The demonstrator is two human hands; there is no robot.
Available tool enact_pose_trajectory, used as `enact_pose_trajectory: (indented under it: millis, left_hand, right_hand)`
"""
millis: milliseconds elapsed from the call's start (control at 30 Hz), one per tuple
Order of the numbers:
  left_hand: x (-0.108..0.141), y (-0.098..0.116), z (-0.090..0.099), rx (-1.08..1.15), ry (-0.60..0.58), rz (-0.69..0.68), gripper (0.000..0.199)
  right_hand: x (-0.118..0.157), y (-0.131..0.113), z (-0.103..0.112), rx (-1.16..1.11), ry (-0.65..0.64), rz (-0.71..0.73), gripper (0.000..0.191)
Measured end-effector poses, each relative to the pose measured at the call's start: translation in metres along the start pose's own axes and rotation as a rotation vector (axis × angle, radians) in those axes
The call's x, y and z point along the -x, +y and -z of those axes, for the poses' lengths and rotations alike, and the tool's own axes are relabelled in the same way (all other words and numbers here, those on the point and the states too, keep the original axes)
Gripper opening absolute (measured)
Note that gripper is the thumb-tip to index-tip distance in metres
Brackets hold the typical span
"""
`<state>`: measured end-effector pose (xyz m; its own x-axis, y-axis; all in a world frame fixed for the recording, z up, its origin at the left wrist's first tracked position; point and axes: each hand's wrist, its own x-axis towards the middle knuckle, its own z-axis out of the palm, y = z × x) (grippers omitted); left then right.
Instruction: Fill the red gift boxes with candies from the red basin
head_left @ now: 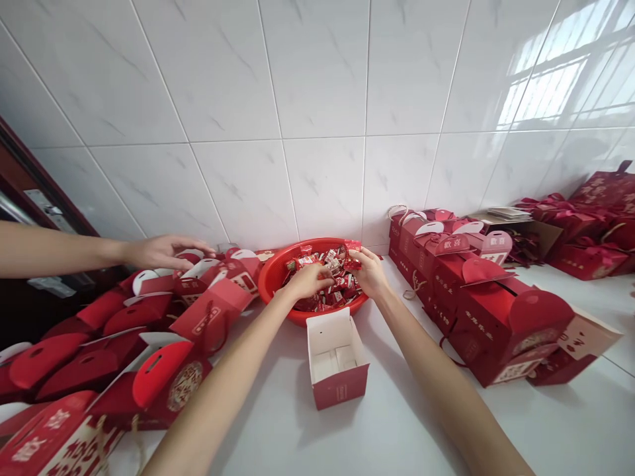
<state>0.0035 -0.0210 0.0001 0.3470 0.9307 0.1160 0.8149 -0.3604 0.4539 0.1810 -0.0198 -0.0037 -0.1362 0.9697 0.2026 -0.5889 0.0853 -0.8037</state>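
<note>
A red plastic basin [264, 281] holds many small candies [342, 284] in red and light wrappers. Over its left part, my left hand [310, 281] reaches down among the candies with fingers curled together. Whatever they grip is hidden. At the basin's right rim, my right hand [370, 270] pinches a red wrapped candy packet [352, 254] between thumb and fingers. Between my forearms stands a small red box [340, 391], upright with its top open. Its white inside shows no contents.
Another person's hand [166, 251] reaches in from the left over many red gift boxes [122, 311]. A row of closed red boxes [441, 284] lines the right side. Farther right are ribboned boxes [595, 254] and a cardboard carton [546, 233]. A tiled wall [322, 185] rises behind.
</note>
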Motion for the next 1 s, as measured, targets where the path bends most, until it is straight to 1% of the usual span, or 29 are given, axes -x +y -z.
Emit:
enact_pose_trajectory:
  millis: [67,100,133,233,333,500,600,700,800,900,933,967,1000]
  left_hand:
    - [0.001,-0.003,-0.001,0.269,0.183,-0.023,0.029]
    - [0.001,-0.004,-0.001,0.404,0.247,-0.026,0.033]
    - [0.002,-0.004,-0.001,0.518,0.286,-0.021,0.037]
    - [0.003,-0.002,0.000,0.762,0.333,0.011,0.041]
    - [0.003,0.001,0.001,0.879,0.341,0.030,0.043]
    - [0.002,0.002,0.002,0.943,0.378,0.010,0.043]
    - [0.002,0.003,0.002,0.990,0.360,-0.038,0.045]
    - [0.002,0.004,0.002,1.025,0.346,-0.076,0.043]
    - [0.001,0.003,0.000,1.049,0.345,-0.086,0.039]
    - [-0.002,-0.002,-0.002,1.009,0.339,0.003,0.034]
    - [-0.003,-0.004,-0.004,0.945,0.308,0.039,0.031]
    - [-0.003,-0.006,-0.006,0.845,0.243,0.057,0.028]
    - [-0.004,-0.007,-0.008,0.716,0.142,0.056,0.026]
  right_hand:
    - [0.000,0.000,0.000,-0.016,-0.001,0.005,0.020]
    - [0.000,0.000,0.001,-0.018,-0.004,0.000,0.020]
    - [0.000,0.000,0.001,-0.018,-0.008,-0.006,0.021]
    - [0.001,0.000,0.000,-0.002,-0.031,-0.029,0.026]
    - [0.001,0.000,0.000,0.019,-0.061,-0.043,0.031]
    - [0.001,0.002,0.002,0.059,-0.122,-0.065,0.036]
    - [0.001,0.003,0.003,0.081,-0.185,-0.083,0.035]
    - [0.002,0.002,0.003,0.087,-0.225,-0.103,0.031]
    - [0.002,0.002,0.001,0.091,-0.223,-0.108,0.030]
    - [0.000,0.003,0.001,0.070,-0.154,-0.083,0.031]
    - [-0.001,0.003,0.001,0.053,-0.119,-0.074,0.031]
    - [-0.002,0.004,0.002,0.033,-0.081,-0.067,0.030]
    - [-0.003,0.004,0.002,0.009,-0.045,-0.061,0.030]
